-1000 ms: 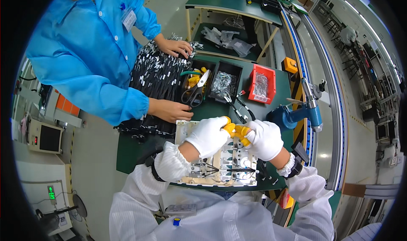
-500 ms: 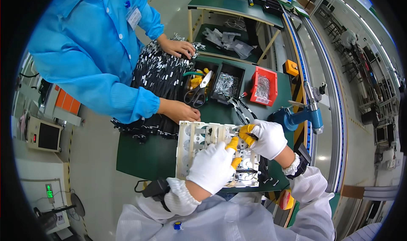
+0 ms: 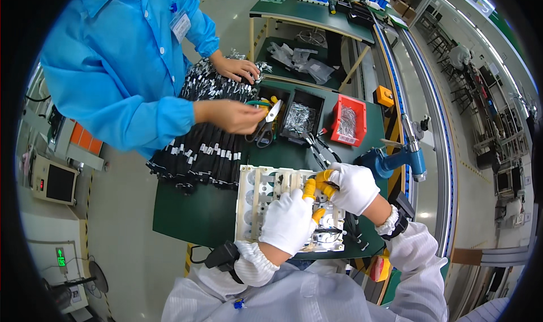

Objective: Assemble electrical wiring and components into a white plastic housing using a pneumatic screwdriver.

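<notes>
A white plastic frame [image 3: 245, 209] with round silvery cells and metal strips lies on the green table in front of me. My left hand [image 3: 287, 220], in a white glove with yellow finger covers, rests over its middle. The index finger and thumb there are stretched apart, touching the frame. At the frame's far right corner my right hand [image 3: 350, 187], gloved alike, has its yellow-covered fingertips pinched together. What those fingertips hold is hidden. Dark wires [image 3: 328, 230] lie on the frame's near right part.
Across the table a co-worker's hand [image 3: 235, 116] hovers by scissors [image 3: 266, 124]; the other rests on bundled black cables [image 3: 198, 158]. A black bin [image 3: 301, 115] and a red bin [image 3: 352, 124] hold small metal parts. A blue power tool [image 3: 390, 162] lies right, near black-handled pliers [image 3: 318, 152].
The co-worker's near hand has lifted from beside the frame toward the scissors. My right hand has shifted slightly left; my left hand has moved slightly right and nearer me.
</notes>
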Tool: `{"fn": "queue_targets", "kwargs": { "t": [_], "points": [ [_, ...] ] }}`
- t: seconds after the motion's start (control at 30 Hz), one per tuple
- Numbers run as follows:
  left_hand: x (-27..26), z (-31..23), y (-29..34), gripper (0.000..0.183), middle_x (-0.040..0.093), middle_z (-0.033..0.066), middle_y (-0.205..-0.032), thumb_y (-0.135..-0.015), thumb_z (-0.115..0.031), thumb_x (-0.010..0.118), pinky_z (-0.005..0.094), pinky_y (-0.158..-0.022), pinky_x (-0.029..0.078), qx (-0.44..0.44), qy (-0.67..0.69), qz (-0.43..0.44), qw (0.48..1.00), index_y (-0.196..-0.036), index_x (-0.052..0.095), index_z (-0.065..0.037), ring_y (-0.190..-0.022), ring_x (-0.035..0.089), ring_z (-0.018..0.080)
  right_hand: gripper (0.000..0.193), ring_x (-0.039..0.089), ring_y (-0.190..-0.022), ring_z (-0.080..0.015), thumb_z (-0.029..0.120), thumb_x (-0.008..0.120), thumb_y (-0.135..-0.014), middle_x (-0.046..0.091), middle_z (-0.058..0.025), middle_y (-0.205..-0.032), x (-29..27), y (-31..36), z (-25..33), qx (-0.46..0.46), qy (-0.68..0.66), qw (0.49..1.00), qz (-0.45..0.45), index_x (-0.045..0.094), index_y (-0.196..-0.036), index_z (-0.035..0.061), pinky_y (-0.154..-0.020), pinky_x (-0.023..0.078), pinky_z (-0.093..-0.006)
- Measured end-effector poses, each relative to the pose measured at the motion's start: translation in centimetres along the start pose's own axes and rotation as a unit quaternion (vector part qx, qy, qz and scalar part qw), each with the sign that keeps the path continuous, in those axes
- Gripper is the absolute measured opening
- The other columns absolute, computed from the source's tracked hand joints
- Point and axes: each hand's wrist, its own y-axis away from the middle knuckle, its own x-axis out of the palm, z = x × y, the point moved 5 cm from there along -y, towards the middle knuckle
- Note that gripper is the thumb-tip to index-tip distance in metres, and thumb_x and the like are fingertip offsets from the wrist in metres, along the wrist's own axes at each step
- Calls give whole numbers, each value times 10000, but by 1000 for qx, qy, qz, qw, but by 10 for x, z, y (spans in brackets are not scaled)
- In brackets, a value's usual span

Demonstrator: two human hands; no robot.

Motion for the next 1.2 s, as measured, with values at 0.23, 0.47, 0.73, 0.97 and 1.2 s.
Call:
{"fn": "queue_targets", "kwargs": {
  "t": [0.23,0.47,0.73,0.97,1.2],
  "points": [
    [8,4,-2,258,606,132,-919,-848,-275,719,421,-691,573,8,-25,-5,1000,-947,670,-41,-848,665,289,145,698,-807,-286,187,758,-787,687,-58,-903,-22,-35,12,-78,-19,997,7,737,-911,115,-690,564,-366],
    [-1,-6,-3,295,612,157,-904,-877,-308,698,453,-680,565,12,-10,-1,1000,-934,674,-19,-822,676,323,237,645,-1094,-281,244,679,-847,705,-95,-1067,9,-167,-68,150,216,965,-9,754,-1048,143,-882,523,-423],
    [-2,-7,-3,274,588,150,-929,-833,-258,707,425,-672,569,26,-16,19,999,-969,684,-21,-830,664,300,297,619,-1187,-272,233,655,-863,714,-82,-1128,80,-207,-110,97,312,930,167,736,-1139,160,-1188,287,-516],
    [-4,4,-4,292,581,145,-917,-842,-275,709,418,-650,561,24,-7,13,1000,-983,692,-21,-806,658,295,308,626,-1214,-292,185,643,-867,721,-108,-1173,79,-202,-100,84,285,943,150,740,-1147,101,-1194,266,-534],
    [-3,-1,-4,349,596,111,-939,-794,-317,771,379,-651,571,42,-31,13,999,-999,671,-52,-824,657,261,279,683,-1081,-269,169,661,-845,752,-80,-1057,73,-200,-107,83,289,946,122,776,-1099,158,-1107,366,-471]
  ]
}}
